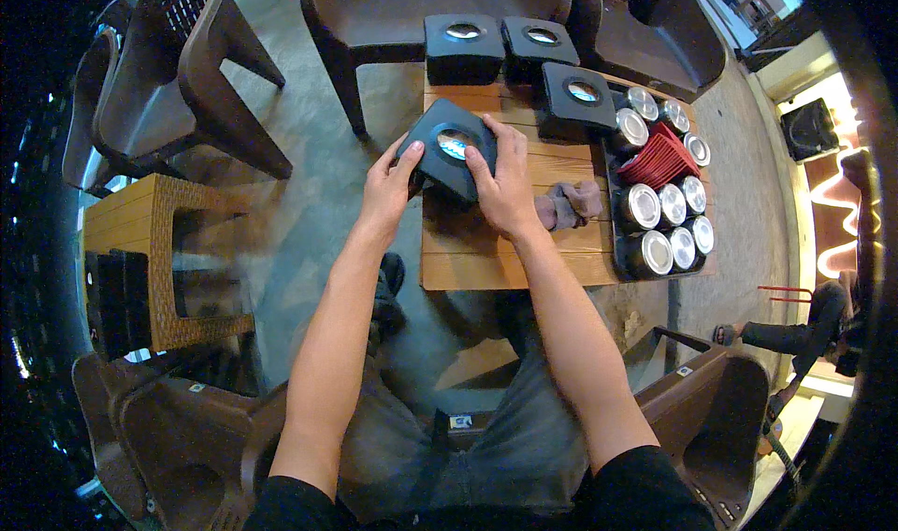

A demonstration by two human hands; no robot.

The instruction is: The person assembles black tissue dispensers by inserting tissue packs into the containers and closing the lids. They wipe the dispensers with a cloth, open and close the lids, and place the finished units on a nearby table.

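Both my hands hold a black square tissue box (451, 124) above the near-left part of the wooden table (468, 260). White tissue shows through the round opening in its top, and the box is turned at an angle. My left hand (385, 189) grips its left side, thumb on the top edge. My right hand (506, 183) clasps the right side, with the thumb beside the opening. A crumpled greyish cloth (572, 203) lies just right of my right hand. Three similar tissue boxes stand farther back: one at left (449, 52), one in the middle (538, 54), one nearer (561, 96).
On the table's right, a black tray (617, 236) carries several silver-lidded containers (644, 205) and a red ribbed object (659, 160). Brown chairs (412, 12) surround the table. A wicker-sided table (164, 260) stands at left. Another person's leg (790, 334) shows at far right.
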